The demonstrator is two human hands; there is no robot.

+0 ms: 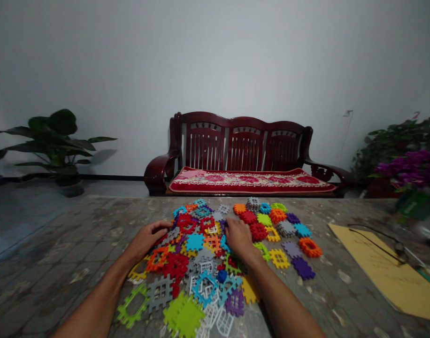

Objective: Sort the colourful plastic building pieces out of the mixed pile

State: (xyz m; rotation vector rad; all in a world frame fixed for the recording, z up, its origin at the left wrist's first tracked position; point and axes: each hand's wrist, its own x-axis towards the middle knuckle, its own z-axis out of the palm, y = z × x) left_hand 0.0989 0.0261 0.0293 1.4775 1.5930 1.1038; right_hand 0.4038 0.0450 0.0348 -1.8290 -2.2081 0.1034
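Observation:
A wide heap of colourful plastic interlocking building pieces (195, 242), with toothed edges and some with window cut-outs, lies on the table. At the heap's left edge is my left hand (149, 238), thumb and fingers apart, fingertips touching the pieces beside a grey one (171, 236). My right hand (239, 237) reaches into the heap's right side with fingers bent down among the pieces. Its fingertips are hidden, so what they grip, if anything, cannot be made out. Near me are a lime green piece (184, 315), a green frame (133, 306) and white window inserts (224, 323).
Separate small stacks of pieces, including a red stack (258, 231) and a purple piece (303, 268), stand right of my right hand. Farther right lie a yellow envelope (380, 267) and a dark cable. A wooden bench (243, 141) and potted plants (56, 141) are beyond the table (77, 263).

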